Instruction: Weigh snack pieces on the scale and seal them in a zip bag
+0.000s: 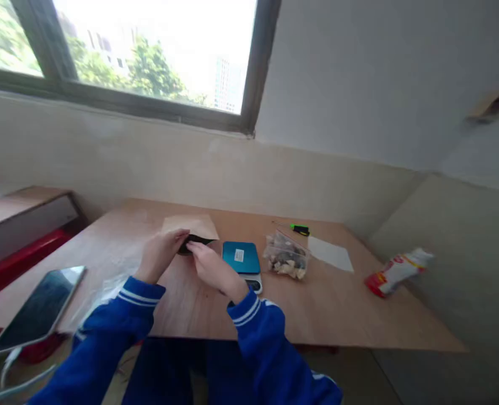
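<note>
Both hands are at the near end of a tan paper bag (194, 225), whose dark mouth faces me. My left hand (161, 253) pinches the mouth's left edge between thumb and fingers. On the other side, the fingers of my right hand (215, 265) are closed on the rim, with the fingertips at the dark opening. The far part of the bag extends away over the wooden table (215, 318). Just right of the bag is a small digital scale (241, 260) with a blue top and a white label. My right hand partly overlaps the scale's left side.
Right of the scale lies a clear zip bag (287, 259) of brownish pieces. Behind it are a green-and-black-handled screwdriver (300, 229) and white paper (331, 253). A red-and-white bottle (396, 273) is far right. At left are clear plastic bags (101, 295) and a phone (40, 306) with a cable.
</note>
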Demonstrator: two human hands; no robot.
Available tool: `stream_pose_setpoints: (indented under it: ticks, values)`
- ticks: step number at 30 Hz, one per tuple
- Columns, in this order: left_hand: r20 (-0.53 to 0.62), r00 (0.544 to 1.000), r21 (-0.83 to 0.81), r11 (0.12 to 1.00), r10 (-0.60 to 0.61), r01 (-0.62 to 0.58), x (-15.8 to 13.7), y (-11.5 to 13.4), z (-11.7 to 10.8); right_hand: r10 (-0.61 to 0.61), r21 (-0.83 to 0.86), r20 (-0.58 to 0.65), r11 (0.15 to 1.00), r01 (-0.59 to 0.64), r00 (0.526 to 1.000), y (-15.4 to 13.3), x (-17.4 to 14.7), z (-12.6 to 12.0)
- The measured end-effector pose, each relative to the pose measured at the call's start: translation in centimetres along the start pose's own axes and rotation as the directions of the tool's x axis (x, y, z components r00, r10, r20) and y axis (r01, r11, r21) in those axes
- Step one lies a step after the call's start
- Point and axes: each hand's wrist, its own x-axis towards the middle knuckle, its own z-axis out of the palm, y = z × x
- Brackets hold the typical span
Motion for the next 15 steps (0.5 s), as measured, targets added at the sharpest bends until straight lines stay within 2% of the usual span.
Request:
stream_pose_setpoints:
  ticks: [3,6,11,15]
  values:
    - [-0.011,1.000,0.000,1.000,0.010,-0.010,-0.5,0.0,-0.1,0.188,-0.092,0.088,0.979,-0.180,0.978,-0.1,2.2,1.5]
    - [-0.003,1.000,0.014,1.000,0.010,-0.009,-1.2,0.2,0.3,0.289,-0.142,0.146,0.953,-0.269,0.946,0.1,4.4,2.9]
    - [0.011,1.000,-0.007,1.000,-0.017,0.017,-2.1,0.3,0.6,0.305,-0.139,0.190,0.949,-0.283,0.933,0.6,6.4,4.6]
    - [0.015,0.999,-0.078,0.997,-0.029,0.030,-2.1,0.0,0.3,0.264,-0.088,0.145,0.963,-0.253,0.954,0.6,5.1,4.9]
